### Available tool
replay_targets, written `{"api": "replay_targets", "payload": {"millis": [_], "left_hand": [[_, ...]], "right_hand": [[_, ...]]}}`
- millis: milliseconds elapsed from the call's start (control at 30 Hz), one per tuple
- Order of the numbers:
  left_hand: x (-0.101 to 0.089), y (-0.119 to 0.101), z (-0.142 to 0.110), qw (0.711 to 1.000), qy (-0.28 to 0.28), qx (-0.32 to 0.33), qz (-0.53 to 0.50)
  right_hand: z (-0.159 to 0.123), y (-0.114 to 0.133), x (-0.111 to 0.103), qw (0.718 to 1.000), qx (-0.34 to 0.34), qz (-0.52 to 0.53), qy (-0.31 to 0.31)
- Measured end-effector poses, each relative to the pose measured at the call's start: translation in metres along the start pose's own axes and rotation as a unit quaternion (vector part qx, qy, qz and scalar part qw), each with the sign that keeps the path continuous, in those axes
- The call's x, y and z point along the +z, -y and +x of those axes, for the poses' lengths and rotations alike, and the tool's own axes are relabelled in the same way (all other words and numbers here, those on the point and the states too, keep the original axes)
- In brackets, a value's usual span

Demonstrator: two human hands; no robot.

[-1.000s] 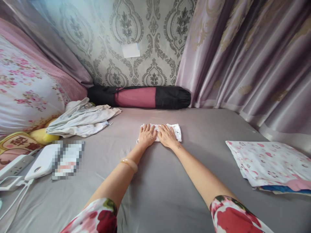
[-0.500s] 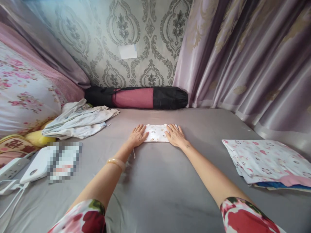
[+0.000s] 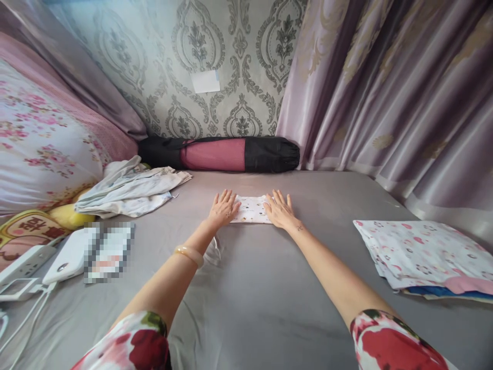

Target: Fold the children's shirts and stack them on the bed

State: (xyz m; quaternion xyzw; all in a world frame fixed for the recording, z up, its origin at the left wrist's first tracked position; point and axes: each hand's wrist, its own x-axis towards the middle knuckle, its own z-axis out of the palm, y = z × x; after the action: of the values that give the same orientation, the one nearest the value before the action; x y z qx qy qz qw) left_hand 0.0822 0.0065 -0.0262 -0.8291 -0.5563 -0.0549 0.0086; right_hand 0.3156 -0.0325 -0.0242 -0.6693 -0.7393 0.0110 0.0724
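A small folded white garment (image 3: 252,209) with tiny printed figures lies flat on the grey sheet (image 3: 262,288), in the middle of the head view. My left hand (image 3: 224,208) rests at its left end, palm down, fingers stretched out and thumb over the cloth. At the right end lies my right hand (image 3: 281,209), also palm down with its fingers spread. Neither hand grips the cloth. Both ends of the garment are partly covered by the hands.
A folded stack of printed cloth (image 3: 423,252) lies to the right. Crumpled pale clothes (image 3: 131,190), a white power bank (image 3: 73,254) and a power strip (image 3: 26,264) with cables are at the left. A black and pink rolled bag (image 3: 215,155) lies along the wall.
My hands have stayed at the two ends of the garment, with the left one slightly higher and more raised at the fingers. The whole view has shifted a little.
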Motion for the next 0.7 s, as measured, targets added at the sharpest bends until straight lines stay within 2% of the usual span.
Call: {"api": "replay_targets", "payload": {"millis": [133, 300, 567, 700], "left_hand": [[0.01, -0.003, -0.004, 1.0, 0.017, -0.009, -0.02], [0.018, 0.0, -0.006, 0.999, 0.018, -0.014, -0.031], [0.007, -0.003, -0.003, 0.999, 0.037, -0.008, -0.02], [0.001, -0.013, -0.002, 1.0, -0.008, 0.021, -0.001]], "right_hand": [[-0.001, 0.001, 0.011, 1.0, 0.029, -0.006, 0.01], [-0.001, 0.0, 0.019, 1.0, 0.028, 0.0, 0.005], [0.001, 0.003, 0.005, 0.999, 0.025, 0.0, 0.032], [0.001, 0.012, 0.001, 1.0, -0.003, 0.008, -0.006]]}}
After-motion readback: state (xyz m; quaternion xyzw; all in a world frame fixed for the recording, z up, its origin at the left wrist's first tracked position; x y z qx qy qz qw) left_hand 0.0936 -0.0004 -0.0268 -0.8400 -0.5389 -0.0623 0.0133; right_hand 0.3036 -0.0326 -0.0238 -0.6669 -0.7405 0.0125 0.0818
